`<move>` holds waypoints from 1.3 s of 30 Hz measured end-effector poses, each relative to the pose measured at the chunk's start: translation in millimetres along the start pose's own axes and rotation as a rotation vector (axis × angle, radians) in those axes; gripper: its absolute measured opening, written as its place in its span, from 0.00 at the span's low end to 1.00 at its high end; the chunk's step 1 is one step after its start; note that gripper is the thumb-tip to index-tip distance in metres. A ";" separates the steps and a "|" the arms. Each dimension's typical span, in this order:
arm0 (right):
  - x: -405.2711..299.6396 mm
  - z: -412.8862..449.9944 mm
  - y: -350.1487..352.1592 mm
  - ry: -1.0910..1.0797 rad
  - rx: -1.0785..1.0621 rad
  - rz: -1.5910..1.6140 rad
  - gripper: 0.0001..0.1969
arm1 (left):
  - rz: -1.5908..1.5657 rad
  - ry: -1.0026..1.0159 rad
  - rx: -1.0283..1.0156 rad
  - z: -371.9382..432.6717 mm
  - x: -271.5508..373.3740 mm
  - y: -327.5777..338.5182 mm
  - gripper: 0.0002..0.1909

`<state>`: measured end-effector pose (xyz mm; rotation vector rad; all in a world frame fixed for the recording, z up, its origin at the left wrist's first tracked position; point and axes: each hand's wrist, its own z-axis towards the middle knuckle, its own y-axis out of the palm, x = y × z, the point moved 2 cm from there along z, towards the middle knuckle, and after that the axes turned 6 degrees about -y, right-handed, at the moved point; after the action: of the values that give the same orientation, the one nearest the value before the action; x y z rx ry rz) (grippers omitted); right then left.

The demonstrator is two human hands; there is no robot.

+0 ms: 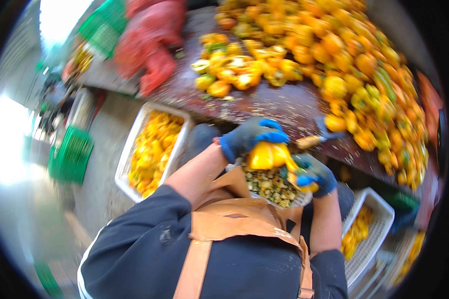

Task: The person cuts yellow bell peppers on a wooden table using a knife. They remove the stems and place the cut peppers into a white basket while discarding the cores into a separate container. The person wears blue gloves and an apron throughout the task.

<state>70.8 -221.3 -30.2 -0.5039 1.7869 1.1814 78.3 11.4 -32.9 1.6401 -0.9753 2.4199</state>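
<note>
My left hand [252, 136], in a blue and grey work glove, grips a yellow bell pepper [266, 156] from above. My right hand [318, 175], gloved alike, closes around a yellow pepper piece [311, 187] close by on the right. Motion blur hides whether the piece is still joined to the pepper. Beneath both hands, a light-coloured basket [301, 200] between my legs holds several cut pepper cores [271, 188] with seeds and green stems. Just beyond my right hand, a wooden-handled blade tool [309, 142] lies at the table's edge.
Yellow peppers [333, 45] are heaped on the dark red table [262, 102], with cut ones [243, 73] nearer. Red mesh sacks [153, 41] lie at its left. White crates with peppers flank me, left [125, 179] and right [381, 215]. Green crates [71, 155] stand on the floor.
</note>
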 end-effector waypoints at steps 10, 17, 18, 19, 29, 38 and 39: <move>14.4 -3.9 -2.8 -0.213 0.284 0.069 0.33 | -0.035 -0.903 0.760 -228.9 20.1 -150.5 0.17; 26.4 32.2 44.1 -0.221 0.470 0.064 0.13 | 0.542 -1.027 0.811 -329.7 11.5 -127.9 0.27; 31.5 41.0 48.4 -0.269 0.465 -0.028 0.14 | 0.061 -0.947 0.831 -287.0 29.1 -109.9 0.25; 36.1 53.2 52.5 -0.242 0.447 -0.134 0.13 | -0.411 -0.859 0.818 -245.5 52.5 -90.0 0.23; 54.6 48.9 98.7 -0.395 0.550 0.015 0.15 | -0.144 -0.494 0.295 -90.6 91.6 23.7 0.25; 30.7 33.0 123.6 -0.246 0.503 0.094 0.22 | -0.843 -0.464 0.357 -106.9 66.5 30.7 0.20; 23.3 31.0 129.8 -0.249 0.457 -0.007 0.24 | -0.856 -0.456 0.415 -108.9 63.3 25.5 0.17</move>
<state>-21.3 -131.3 11.8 -0.0901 1.7596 0.7558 -47.7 30.3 -16.1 2.1722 0.2639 1.7392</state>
